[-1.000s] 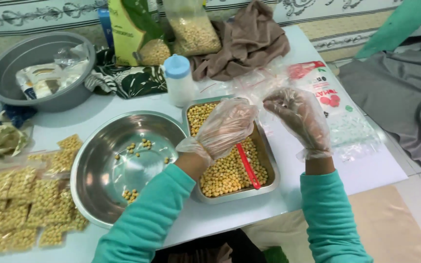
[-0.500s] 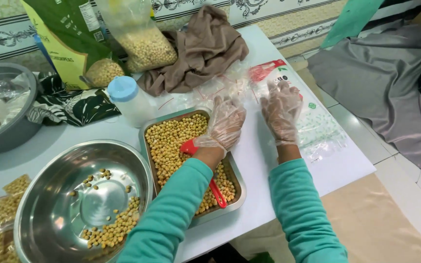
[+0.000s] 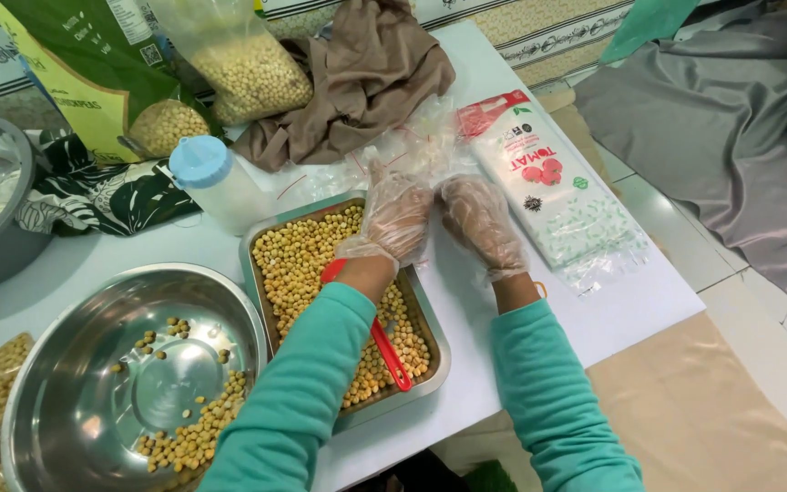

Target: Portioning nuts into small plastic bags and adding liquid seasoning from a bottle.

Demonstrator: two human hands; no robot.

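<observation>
Left hand (image 3: 395,217), right hand (image 3: 480,223): gloved fingers pinching clear plastic bag (image 3: 416,146); above chickpea tray (image 3: 434,342).

tray (image 3: 261,251) right of bowl (image 3: 66,310) | spoon (image 3: 384,342) in tray (on chickpeas (image 3: 298,264)) | bottle (image 3: 216,182) behind tray

Small clear plastic bags (image 3: 421,137): crinkled, empty, loosely bunched at the top edge of the metal tray (image 3: 261,273), touched by both gloved hands, beside a flat printed packet (image 3: 553,196).

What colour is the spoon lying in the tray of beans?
Red. The spoon lies in the tray, partly under the left arm, in the head view.
</observation>
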